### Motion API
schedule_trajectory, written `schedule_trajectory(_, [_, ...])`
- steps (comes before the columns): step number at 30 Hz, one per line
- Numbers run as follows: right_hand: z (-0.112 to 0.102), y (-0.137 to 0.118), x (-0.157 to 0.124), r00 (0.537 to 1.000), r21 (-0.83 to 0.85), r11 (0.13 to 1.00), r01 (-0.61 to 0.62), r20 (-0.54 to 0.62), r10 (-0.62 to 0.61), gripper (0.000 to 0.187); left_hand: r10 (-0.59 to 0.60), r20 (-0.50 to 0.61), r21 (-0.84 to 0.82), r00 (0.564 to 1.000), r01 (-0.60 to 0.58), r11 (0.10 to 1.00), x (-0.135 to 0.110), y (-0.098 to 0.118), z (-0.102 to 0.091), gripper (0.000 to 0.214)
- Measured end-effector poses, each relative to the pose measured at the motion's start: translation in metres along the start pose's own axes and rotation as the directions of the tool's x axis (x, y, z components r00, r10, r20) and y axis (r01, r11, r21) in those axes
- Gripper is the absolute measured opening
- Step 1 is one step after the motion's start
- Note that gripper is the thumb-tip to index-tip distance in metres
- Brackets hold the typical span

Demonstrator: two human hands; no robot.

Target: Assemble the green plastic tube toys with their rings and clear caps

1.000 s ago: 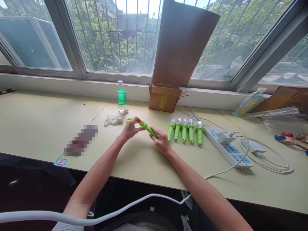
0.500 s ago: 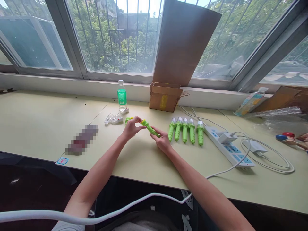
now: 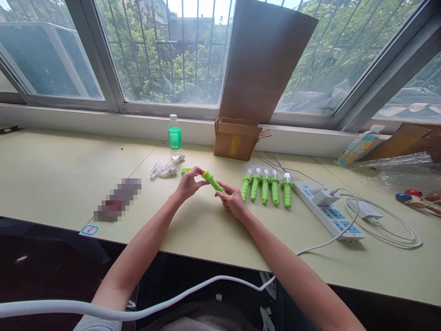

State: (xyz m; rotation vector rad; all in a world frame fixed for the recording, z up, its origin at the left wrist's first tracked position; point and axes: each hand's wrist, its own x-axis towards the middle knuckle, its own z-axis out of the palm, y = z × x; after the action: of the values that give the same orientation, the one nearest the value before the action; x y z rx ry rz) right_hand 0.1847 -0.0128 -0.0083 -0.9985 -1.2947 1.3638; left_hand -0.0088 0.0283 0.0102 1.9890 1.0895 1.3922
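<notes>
My right hand (image 3: pixel 234 201) is closed around the lower end of a green plastic handle (image 3: pixel 214 181) with a yellow ring at its top. The handle is held tilted above the table, its ringed end up and to the left. At that ringed end, the thumb and fingers of my left hand (image 3: pixel 189 185) are pinched together. Partly hidden behind my left hand lies another green piece with yellow (image 3: pixel 185 171). Beyond it are several clear plastic caps (image 3: pixel 167 170) in a loose pile. Right of my right hand, several green handles with clear tops (image 3: pixel 265 186) lie in a row.
A bottle with a green label (image 3: pixel 175 138) and a cardboard box (image 3: pixel 237 139) stand by the window. The white power strip (image 3: pixel 329 212) with plugged chargers and looped cables is on the right. A white cable (image 3: pixel 165 299) crosses low in front of me.
The green handle has shifted slightly in my hands, and the fingers of my right hand have moved along its lower end. Things on the table stay put.
</notes>
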Motion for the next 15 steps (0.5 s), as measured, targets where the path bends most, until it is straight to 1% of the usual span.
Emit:
schedule_trajectory(3, [-0.0009, -0.0027, -0.0007, 1.000, 0.026, 1.000, -0.016, 0.027, 0.015, 0.060, 0.029, -0.014, 0.032, 0.999, -0.029, 0.999, -0.0002, 0.0000, 0.0011, 0.035])
schedule_trajectory(7, [-0.0025, -0.0054, -0.0008, 0.998, 0.030, 1.000, 0.002, 0.069, -0.004, 0.052, 0.070, -0.029, 0.085, 0.997, -0.067, 0.994, -0.0006, 0.0012, 0.0034, 0.034])
schedule_trajectory(10, [-0.0034, -0.0062, -0.0002, 0.996, 0.026, 1.000, -0.003, 0.094, 0.000, 0.049, 0.077, -0.037, 0.091, 0.996, -0.073, 0.993, -0.0009, 0.0025, 0.0047, 0.034])
schedule_trajectory(15, [-0.0041, -0.0067, 0.0004, 0.994, 0.043, 0.999, -0.032, 0.105, 0.027, 0.048, 0.085, -0.059, 0.094, 0.995, -0.079, 0.992, -0.0013, 0.0044, 0.0050, 0.033])
